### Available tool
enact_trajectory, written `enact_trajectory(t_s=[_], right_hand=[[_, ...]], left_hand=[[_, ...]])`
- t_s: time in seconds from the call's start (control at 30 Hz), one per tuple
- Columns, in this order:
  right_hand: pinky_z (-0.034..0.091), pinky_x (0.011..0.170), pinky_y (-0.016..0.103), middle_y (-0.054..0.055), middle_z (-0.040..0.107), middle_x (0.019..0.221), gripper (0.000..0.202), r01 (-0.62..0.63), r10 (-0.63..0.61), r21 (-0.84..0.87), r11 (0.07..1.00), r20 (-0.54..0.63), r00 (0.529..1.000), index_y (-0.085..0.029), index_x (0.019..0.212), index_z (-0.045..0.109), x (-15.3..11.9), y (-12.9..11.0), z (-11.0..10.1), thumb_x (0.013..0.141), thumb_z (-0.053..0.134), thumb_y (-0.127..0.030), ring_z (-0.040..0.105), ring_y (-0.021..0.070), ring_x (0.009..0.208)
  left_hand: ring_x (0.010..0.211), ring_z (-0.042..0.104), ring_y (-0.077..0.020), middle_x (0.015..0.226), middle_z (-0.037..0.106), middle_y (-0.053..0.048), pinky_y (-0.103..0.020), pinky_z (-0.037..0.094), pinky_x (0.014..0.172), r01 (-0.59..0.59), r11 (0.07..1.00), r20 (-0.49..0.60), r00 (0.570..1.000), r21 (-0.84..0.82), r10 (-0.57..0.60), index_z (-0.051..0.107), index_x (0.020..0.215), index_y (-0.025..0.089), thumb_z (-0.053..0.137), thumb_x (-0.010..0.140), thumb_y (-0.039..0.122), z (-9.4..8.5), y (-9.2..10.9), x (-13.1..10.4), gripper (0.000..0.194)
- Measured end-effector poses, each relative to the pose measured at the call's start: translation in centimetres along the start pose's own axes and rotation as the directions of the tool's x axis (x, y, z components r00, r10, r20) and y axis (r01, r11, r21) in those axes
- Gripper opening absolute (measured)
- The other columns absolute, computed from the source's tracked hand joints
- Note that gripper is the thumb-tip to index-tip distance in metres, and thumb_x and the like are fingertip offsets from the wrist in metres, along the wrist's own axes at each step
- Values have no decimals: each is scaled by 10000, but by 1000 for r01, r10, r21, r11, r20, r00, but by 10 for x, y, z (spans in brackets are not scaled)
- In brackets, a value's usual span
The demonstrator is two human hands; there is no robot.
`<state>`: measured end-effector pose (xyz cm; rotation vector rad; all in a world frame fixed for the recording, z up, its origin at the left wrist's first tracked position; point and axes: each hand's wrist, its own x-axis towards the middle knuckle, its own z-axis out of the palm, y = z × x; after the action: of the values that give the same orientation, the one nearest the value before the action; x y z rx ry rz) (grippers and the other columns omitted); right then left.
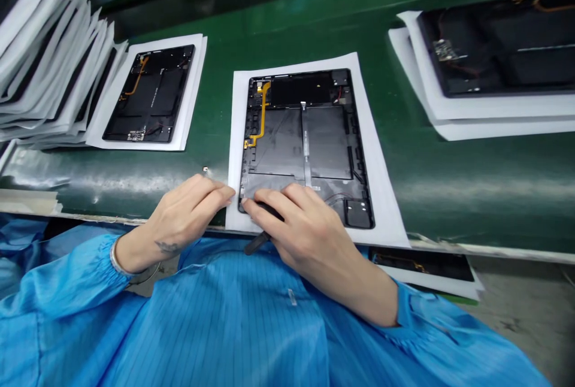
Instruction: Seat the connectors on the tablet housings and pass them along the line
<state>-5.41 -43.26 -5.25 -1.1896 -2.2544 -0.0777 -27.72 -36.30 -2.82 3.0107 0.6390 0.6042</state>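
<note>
A black tablet housing [283, 141] with an orange flex cable [263, 112] lies on a white sheet [381, 195] in front of me. My right hand [305, 228] is wrapped round a dark tool [257, 243] over the housing's near left part, fingertips at its left edge. Just left of that edge, my left hand [191, 213] is closed, thumb and forefinger pinched together above the sheet's border. What it pinches, if anything, is too small to make out.
At the far left stands a stack of white sheets [49, 75] with dark panels between them. Another housing [155, 96] lies beside it. A larger one [507, 45] is at the right on white sheets. Below the green table's [215, 105] edge sits another panel [422, 262].
</note>
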Motion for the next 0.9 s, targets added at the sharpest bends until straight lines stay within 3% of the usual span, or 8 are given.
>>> enact_trajectory(t_s=[0.2, 0.27, 0.37, 0.43, 0.53, 0.63, 0.73, 0.9], right_hand=[[407, 654, 367, 83, 720, 1013, 246, 24, -25, -15, 1000, -17, 1000, -96, 1101, 687, -1, 0, 6, 977, 476, -119, 474, 224, 784], [438, 685, 369, 93, 714, 1030, 248, 20, -19, 26, 999, -21, 1000, -87, 1119, 678, -1, 1, 2, 994, 516, -227, 499, 227, 807], [493, 801, 362, 145, 672, 1126, 541, -13, 15, 180, 984, -10, 1000, -30, 1250, 606, 0, 6, -15, 1019, 424, -484, 552, 238, 936], [497, 814, 342, 154, 650, 1110, 648, -57, 58, 207, 977, 2, 998, -3, 1352, 530, 2, 9, -28, 1032, 316, -524, 562, 226, 942], [451, 682, 320, 88, 637, 915, 529, -102, 104, 51, 994, -37, 994, -38, 1420, 484, 2, 7, -36, 1063, 317, -389, 529, 196, 762], [418, 631, 289, 24, 609, 816, 419, -113, 112, -15, 993, -60, 992, -131, 1444, 478, 0, 2, -30, 1030, 432, -177, 508, 161, 673], [456, 688, 244, 24, 642, 905, 477, -104, 105, 31, 994, -23, 994, -204, 1396, 535, -2, -2, -19, 961, 476, -18, 568, 136, 759], [505, 752, 284, 86, 710, 1083, 428, -37, 36, 22, 999, 44, 998, -150, 1292, 606, -3, -3, -8, 919, 499, 30, 585, 165, 850]], left_hand=[[980, 656, -219, 1084, 683, -151, -338, 586, 835, -91, 996, 41, 995, -2, 91, 580, 1222, 24, 443, 1007, 54, -1, 3, -7, 257], [984, 661, -216, 1081, 685, -149, -334, 594, 847, -118, 993, 59, 991, 25, 117, 573, 1222, 27, 428, 1015, 67, -4, 5, -3, 256], [956, 669, -236, 1045, 695, -169, -350, 605, 827, -214, 969, 82, 975, 123, 205, 579, 1198, -7, 388, 1021, 76, -8, 10, 1, 273], [917, 675, -248, 1011, 703, -182, -357, 607, 784, -276, 943, 94, 960, 187, 263, 583, 1177, -32, 379, 1013, 61, -8, 12, 2, 278], [867, 678, -219, 1001, 711, -154, -335, 598, 745, -233, 964, 64, 972, 124, 227, 600, 1165, 17, 410, 1013, 70, -5, 7, 1, 249], [1099, 652, -249, 1209, 669, -168, -391, 580, 904, -63, 998, 15, 998, -25, 63, 590, 1250, 84, 496, 1023, 183, 2, -6, 0, 266], [1452, 402, -291, 1544, 431, -197, -470, 421, 1160, 23, 987, 71, 997, -158, -11, 461, 1452, 104, 535, 1020, 336, 11, -20, 2, 496], [1533, 269, -208, 1630, 322, -120, -432, 232, 1273, 56, 961, 170, 985, -270, -10, 368, 1532, 154, 474, 1044, 410, 27, -28, 0, 561]])
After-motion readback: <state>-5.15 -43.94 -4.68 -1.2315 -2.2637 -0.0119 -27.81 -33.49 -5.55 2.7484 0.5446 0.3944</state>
